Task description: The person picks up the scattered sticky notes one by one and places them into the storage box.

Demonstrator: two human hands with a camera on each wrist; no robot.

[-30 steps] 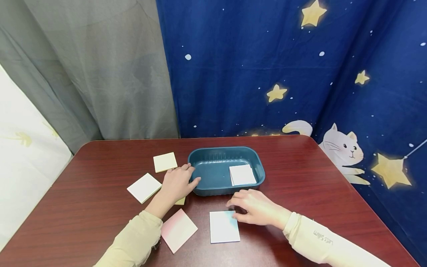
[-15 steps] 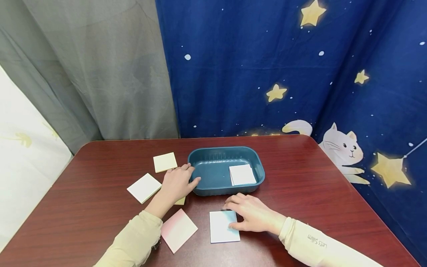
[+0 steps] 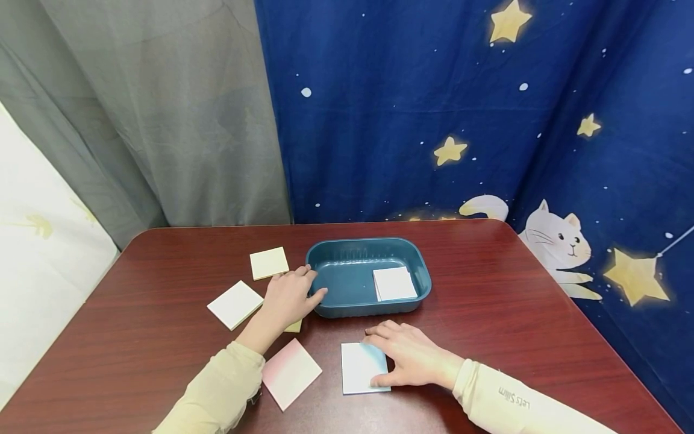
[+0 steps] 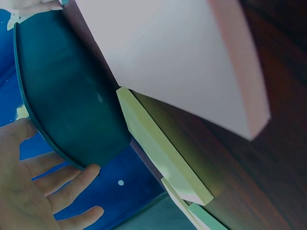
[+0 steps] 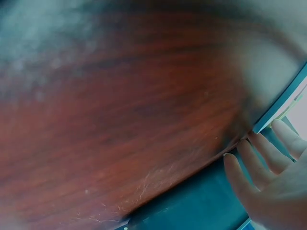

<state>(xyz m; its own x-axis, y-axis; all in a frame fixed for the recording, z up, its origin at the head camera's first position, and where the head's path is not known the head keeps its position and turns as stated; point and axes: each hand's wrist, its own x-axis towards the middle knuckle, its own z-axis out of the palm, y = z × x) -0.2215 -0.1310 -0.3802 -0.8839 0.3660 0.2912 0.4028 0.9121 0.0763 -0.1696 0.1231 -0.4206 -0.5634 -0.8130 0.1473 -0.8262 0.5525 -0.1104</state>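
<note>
Head view: the right hand (image 3: 410, 354), fingers spread, straddles the blue-tinted sticky-note pad (image 3: 356, 369), likely light, stiffish, best pinched by opposite edges; the left hand (image 3: 290, 296), relaxed, touches the blue tray (image 3: 355, 311).

Head: looks forward and down from above the near side, standing well back; takes in the surface (image 3: 504, 313), both hands and the curtain (image 3: 379, 120) behind. Left wrist: low, strongly tilted, pink pad (image 4: 177, 52) very near, facing past the left hand (image 4: 41, 191) to the tray (image 4: 72, 91). Right wrist: closest to the surface, partly blurred, tilted, right hand (image 5: 276, 182) at the right edge. All three share the tray.
</note>
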